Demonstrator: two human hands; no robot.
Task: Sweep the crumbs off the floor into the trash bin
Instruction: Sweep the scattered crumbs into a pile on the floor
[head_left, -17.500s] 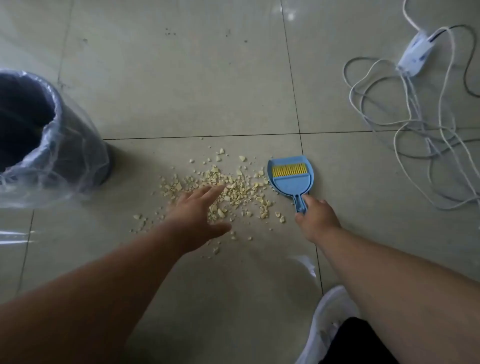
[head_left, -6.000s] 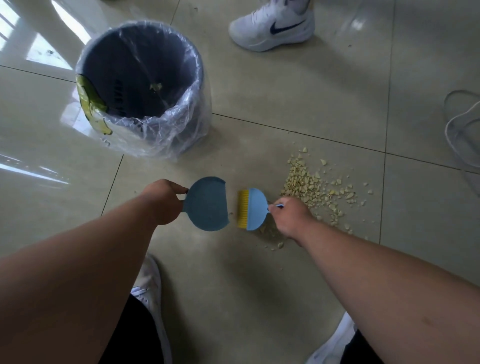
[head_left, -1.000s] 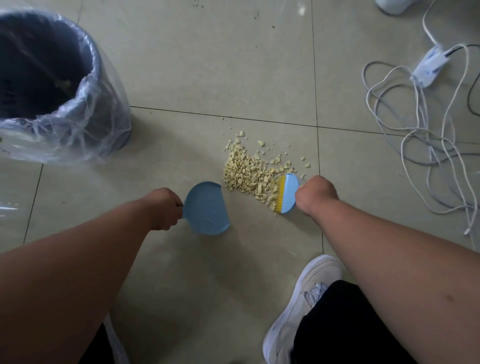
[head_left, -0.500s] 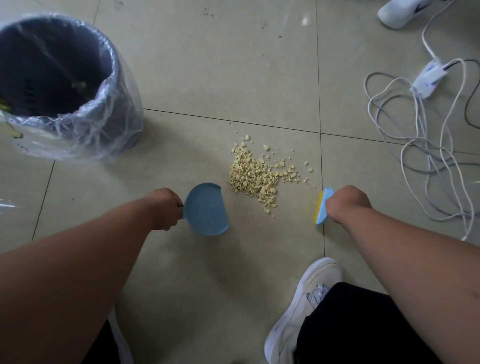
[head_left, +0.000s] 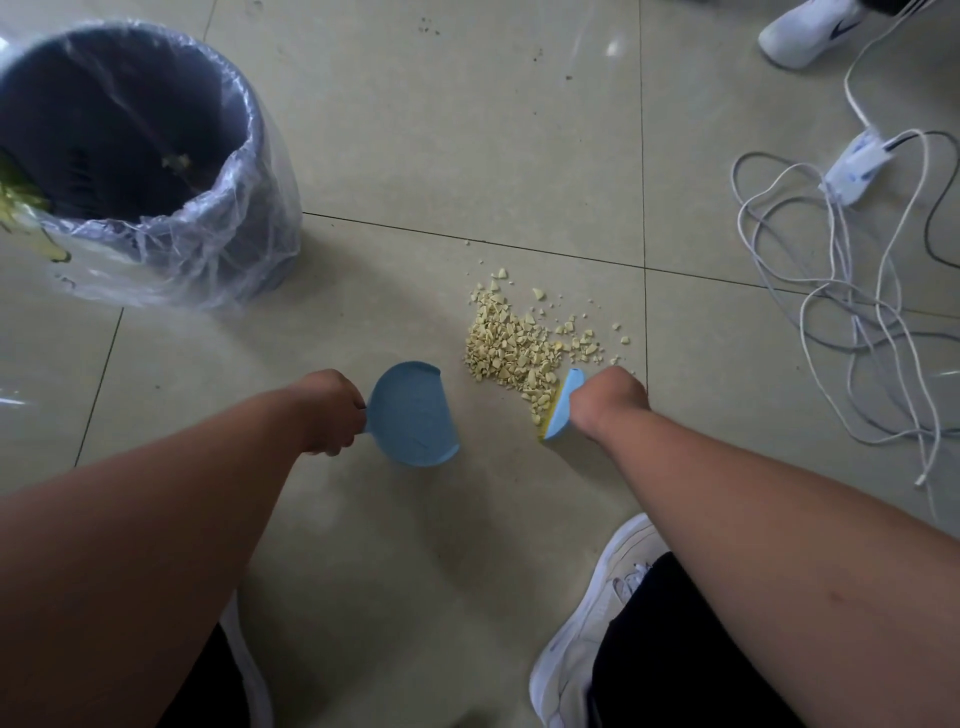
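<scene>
A heap of pale yellow crumbs (head_left: 514, 348) lies on the tiled floor at the centre. My left hand (head_left: 332, 410) grips the handle of a small blue dustpan (head_left: 413, 413), which rests on the floor just left of the heap with its mouth facing the crumbs. My right hand (head_left: 608, 400) is closed on a small blue brush (head_left: 560, 410) with yellow bristles, and the bristles touch the heap's lower right edge. A dark trash bin (head_left: 156, 171) lined with a clear plastic bag stands at the upper left, with a few scraps inside.
A tangle of white cables (head_left: 852, 312) and a white adapter (head_left: 857, 166) lie on the floor to the right. Another person's white shoe (head_left: 810, 31) is at the top right. My own white shoe (head_left: 592, 623) is planted at the bottom, right of centre.
My right hand has brought the brush from the right back against the heap's lower right edge. The dustpan in my left hand has stayed put.
</scene>
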